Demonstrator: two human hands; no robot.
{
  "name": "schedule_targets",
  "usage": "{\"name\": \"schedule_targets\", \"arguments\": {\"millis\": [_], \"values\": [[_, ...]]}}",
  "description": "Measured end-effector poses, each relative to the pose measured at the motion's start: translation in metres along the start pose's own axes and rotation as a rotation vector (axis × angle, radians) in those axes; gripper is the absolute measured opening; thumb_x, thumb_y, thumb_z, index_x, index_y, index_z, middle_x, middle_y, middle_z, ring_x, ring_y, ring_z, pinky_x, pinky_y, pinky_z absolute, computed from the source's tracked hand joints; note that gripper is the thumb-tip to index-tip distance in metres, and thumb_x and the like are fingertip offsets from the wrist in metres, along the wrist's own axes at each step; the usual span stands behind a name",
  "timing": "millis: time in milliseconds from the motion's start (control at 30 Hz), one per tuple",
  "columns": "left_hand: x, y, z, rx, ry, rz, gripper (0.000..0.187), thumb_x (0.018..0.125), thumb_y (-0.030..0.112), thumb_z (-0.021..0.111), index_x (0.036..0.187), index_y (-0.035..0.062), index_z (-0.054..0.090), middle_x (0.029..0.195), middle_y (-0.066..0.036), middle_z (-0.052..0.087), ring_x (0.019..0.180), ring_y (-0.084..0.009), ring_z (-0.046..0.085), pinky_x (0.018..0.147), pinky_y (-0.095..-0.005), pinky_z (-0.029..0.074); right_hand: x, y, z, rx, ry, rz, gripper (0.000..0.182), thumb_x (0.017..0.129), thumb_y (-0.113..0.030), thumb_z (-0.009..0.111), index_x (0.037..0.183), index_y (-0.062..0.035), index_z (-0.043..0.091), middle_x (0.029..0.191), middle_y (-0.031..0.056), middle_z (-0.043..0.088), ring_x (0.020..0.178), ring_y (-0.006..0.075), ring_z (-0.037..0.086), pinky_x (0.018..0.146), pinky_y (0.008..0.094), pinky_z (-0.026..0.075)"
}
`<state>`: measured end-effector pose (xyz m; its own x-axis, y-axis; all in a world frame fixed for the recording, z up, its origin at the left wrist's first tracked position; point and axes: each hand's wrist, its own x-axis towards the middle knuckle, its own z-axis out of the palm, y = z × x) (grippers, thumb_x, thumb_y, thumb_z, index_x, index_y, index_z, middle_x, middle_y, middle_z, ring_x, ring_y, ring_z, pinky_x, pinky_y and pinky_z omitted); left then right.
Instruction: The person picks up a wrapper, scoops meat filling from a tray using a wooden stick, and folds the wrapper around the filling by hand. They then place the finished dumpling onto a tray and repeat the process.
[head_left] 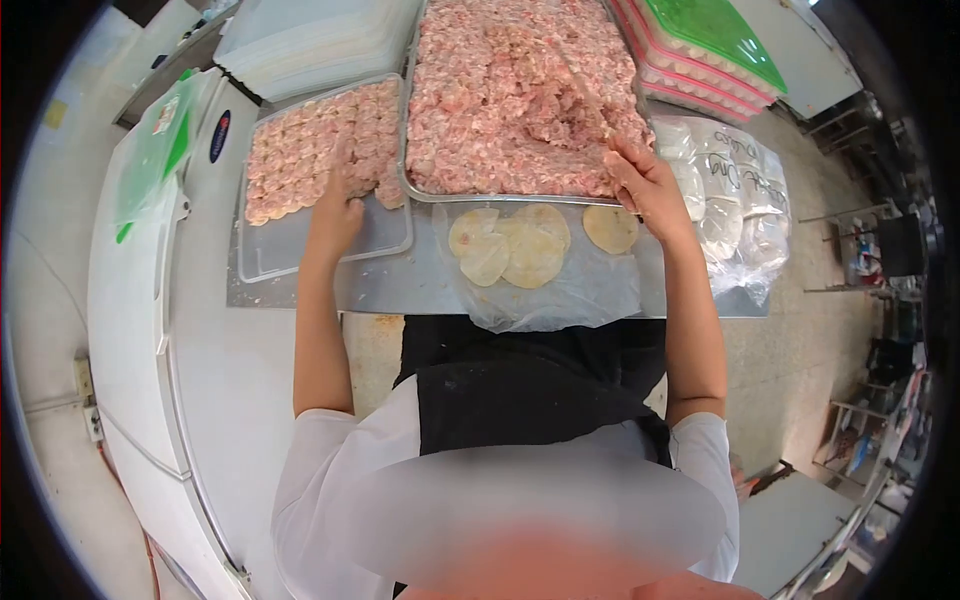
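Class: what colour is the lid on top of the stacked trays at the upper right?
Green lid, seen in the head view.

Meat tray (pixel 420 190) top cut off; writing on bags (pixel 740 180) illegible

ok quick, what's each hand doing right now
left hand: fingers down on the tray of filled dumplings, grip cannot be told
right hand: closed on a thin stick in the minced filling

left hand (pixel 335 215) on dumpling tray (pixel 300 245) | right hand (pixel 645 185) at filling tray (pixel 410 185) edge | wrappers (pixel 520 245) between
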<state>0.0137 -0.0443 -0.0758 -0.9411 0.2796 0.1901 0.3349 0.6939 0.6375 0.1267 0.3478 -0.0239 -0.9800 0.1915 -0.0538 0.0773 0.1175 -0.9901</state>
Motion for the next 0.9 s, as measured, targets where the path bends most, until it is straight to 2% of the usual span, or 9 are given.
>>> {"name": "schedule_targets", "arguments": {"millis": [133,200,233,300,367,433,500,633,900], "values": [[-0.008,-0.002,-0.002,-0.089,0.038,0.136,0.074,0.075,-0.003,0.050,0.145,0.0140,0.033,0.117,-0.019,0.061,0.104,-0.0364,0.060,0.089,-0.0397,0.046,0.013,-0.016,-0.038,-0.291,-0.111,0.055,0.031,0.095,-0.030,0.057,0.111,-0.0044,0.065,0.066,0.0012,0.056,0.053,0.0116,0.052,0.049,0.0253,0.039],[-0.008,0.002,-0.010,-0.111,-0.057,0.031,0.059,0.077,-0.005,0.051,0.134,0.0104,0.049,0.113,-0.016,0.063,0.100,-0.0322,0.060,0.087,-0.0383,0.046,0.030,-0.030,-0.060,-1.048,-0.077,-0.619,0.026,0.092,-0.025,0.058,0.108,-0.0065,0.067,0.070,0.0125,0.061,0.059,0.0279,0.060,0.054,0.0376,0.045],[-0.010,0.019,-0.014,-0.122,-0.058,0.033,0.059,0.077,-0.005,0.051,0.134,0.0104,0.049,0.113,-0.016,0.063,0.100,-0.0322,0.060,0.087,-0.0383,0.046,0.037,-0.043,-0.062,-1.139,-0.073,-0.544,0.023,0.090,-0.026,0.057,0.098,-0.0082,0.069,0.077,0.0175,0.063,0.069,0.0380,0.061,0.061,0.0467,0.047],[-0.016,0.063,-0.004,-0.204,0.138,0.098,0.042,0.079,-0.004,0.054,0.119,0.0073,0.059,0.106,-0.013,0.063,0.096,-0.0289,0.059,0.085,-0.0377,0.047,0.054,-0.057,-0.056,-1.355,-0.069,-0.460,0.024,0.091,-0.028,0.056,0.093,-0.0087,0.069,0.077,0.0159,0.064,0.069,0.0367,0.062,0.061,0.0465,0.047],[-0.025,0.093,0.024,-0.270,0.071,0.418,0.031,0.080,0.000,0.058,0.111,0.0054,0.060,0.104,-0.013,0.064,0.095,-0.0303,0.059,0.085,-0.0376,0.047,0.067,-0.053,-0.036,-1.615,-0.035,-0.353,0.024,0.090,-0.028,0.054,0.083,-0.0103,0.069,0.075,0.0115,0.066,0.070,0.0329,0.065,0.061,0.0448,0.051],[-0.032,0.114,0.062,-0.417,-0.316,0.529,0.028,0.079,0.002,0.061,0.107,0.0041,0.060,0.102,-0.013,0.062,0.096,-0.0323,0.058,0.087,-0.0397,0.046,0.074,-0.032,-0.008,-1.729,-0.045,-0.387,0.021,0.088,-0.023,0.054,0.081,-0.0090,0.068,0.074,0.0104,0.067,0.072,0.0301,0.068,0.059,0.0433,0.053],[-0.041,0.128,0.090,-0.347,-0.424,0.701,0.033,0.078,0.006,0.067,0.110,0.0063,0.062,0.104,-0.012,0.060,0.099,-0.0320,0.057,0.086,-0.0404,0.047,0.071,-0.011,0.011,-1.714,-0.054,-0.450,0.021,0.087,-0.021,0.054,0.080,-0.0077,0.068,0.074,0.0101,0.068,0.073,0.0297,0.068,0.059,0.0430,0.054],[-0.039,0.118,0.117,-0.258,-0.446,0.712,0.030,0.078,0.010,0.068,0.107,0.0072,0.064,0.109,-0.011,0.060,0.104,-0.0337,0.054,0.092,-0.0418,0.043,0.036,-0.023,0.019,-1.621,-0.095,-0.452,0.016,0.083,-0.021,0.058,0.076,-0.0087,0.064,0.068,0.0129,0.064,0.068,0.0307,0.065,0.061,0.0419,0.052],[-0.026,0.109,0.106,-0.572,-0.576,0.482,0.016,0.088,0.016,0.061,0.095,0.0031,0.068,0.101,-0.013,0.062,0.095,-0.0288,0.058,0.084,-0.0347,0.046,0.012,-0.027,-0.013,-1.227,0.049,-0.468,0.020,0.088,-0.026,0.057,0.080,-0.0095,0.065,0.076,0.0129,0.065,0.070,0.0328,0.064,0.061,0.0457,0.051]]}}
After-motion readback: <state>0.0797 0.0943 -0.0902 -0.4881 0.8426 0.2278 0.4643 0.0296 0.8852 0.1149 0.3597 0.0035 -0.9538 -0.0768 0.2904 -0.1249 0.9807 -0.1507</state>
